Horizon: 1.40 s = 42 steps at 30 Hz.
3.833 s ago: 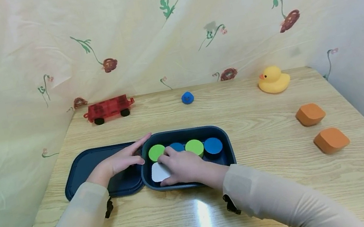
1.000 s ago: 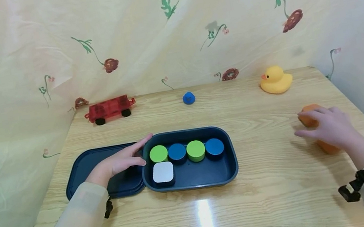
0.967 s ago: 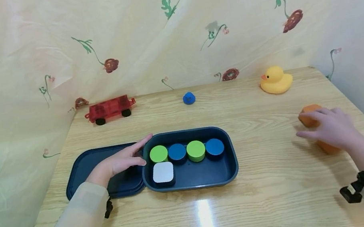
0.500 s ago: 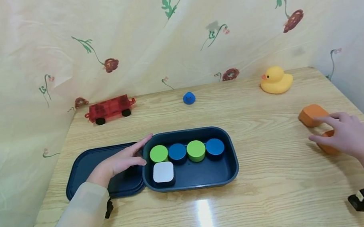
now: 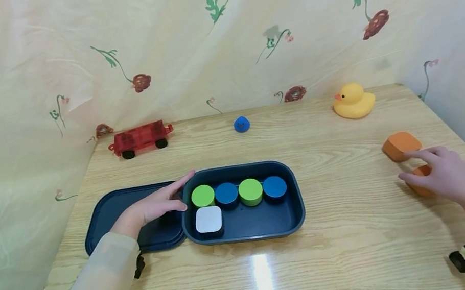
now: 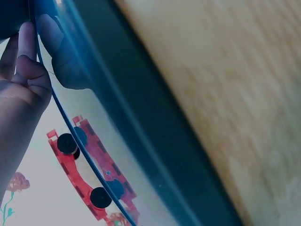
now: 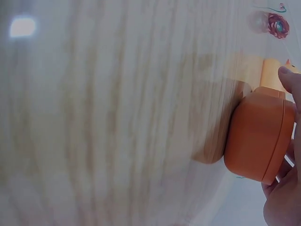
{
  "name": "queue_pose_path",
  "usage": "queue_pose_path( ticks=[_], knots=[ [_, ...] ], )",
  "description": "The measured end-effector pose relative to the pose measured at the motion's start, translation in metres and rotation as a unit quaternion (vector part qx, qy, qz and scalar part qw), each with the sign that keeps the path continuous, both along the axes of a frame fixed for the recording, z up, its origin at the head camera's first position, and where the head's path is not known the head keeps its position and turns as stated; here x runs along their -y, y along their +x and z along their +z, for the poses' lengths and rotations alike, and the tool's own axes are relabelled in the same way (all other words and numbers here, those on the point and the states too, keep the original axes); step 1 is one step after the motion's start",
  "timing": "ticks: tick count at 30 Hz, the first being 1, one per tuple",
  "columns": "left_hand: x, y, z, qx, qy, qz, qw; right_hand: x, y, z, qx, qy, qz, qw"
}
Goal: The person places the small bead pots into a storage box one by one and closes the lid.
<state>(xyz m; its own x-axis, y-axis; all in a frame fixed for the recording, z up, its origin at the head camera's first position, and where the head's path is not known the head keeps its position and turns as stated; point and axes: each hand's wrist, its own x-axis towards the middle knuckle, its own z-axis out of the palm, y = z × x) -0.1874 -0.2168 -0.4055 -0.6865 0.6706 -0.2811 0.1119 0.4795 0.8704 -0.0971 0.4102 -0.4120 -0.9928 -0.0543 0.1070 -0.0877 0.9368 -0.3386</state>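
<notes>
From the head view, the near orange block sits at nine o'clock from the right hand, the closer one; the left hand spreads its fingers against the box. Left wrist: those fingers meet something dark blue. Right wrist: fingers parted around the block, contact unclear; its longer visible side runs roughly twelve to six, top towards three.

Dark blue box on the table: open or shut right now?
Open. Nothing covers the box; the blocks inside show from above, and the dark lid lies flat beside it.
</notes>
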Motion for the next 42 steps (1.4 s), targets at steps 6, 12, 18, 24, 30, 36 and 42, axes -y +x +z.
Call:
queue_pose_path(
  ticks=[6,12,18,24,30,36,42],
  knots=[
    [0.001,0.0,0.001,-0.001,-0.005,0.002,1.0,0.0,0.006,0.002,0.004,-0.003,0.004,1.0],
    [0.001,0.0,0.002,-0.001,-0.008,0.0,1.0,0.007,0.006,0.006,0.006,-0.003,0.025,0.9997],
    [0.0,0.001,0.003,0.001,-0.01,0.003,0.9999,0.021,0.002,0.012,-0.008,-0.006,0.055,0.9984],
    [0.0,0.0,0.002,0.0,-0.006,0.0,1.0,0.038,-0.008,0.019,-0.024,-0.006,0.088,0.9958],
    [0.0,0.0,0.001,0.007,-0.006,0.003,0.9999,0.06,-0.02,0.028,-0.024,0.005,0.114,0.9932],
    [0.0,0.001,0.002,0.01,-0.008,0.008,0.9999,0.09,-0.032,0.038,-0.02,0.008,0.15,0.9885],
    [0.0,0.001,0.002,0.013,-0.01,0.011,0.9998,0.121,-0.044,0.052,-0.002,0.007,0.185,0.9826]
  ],
)
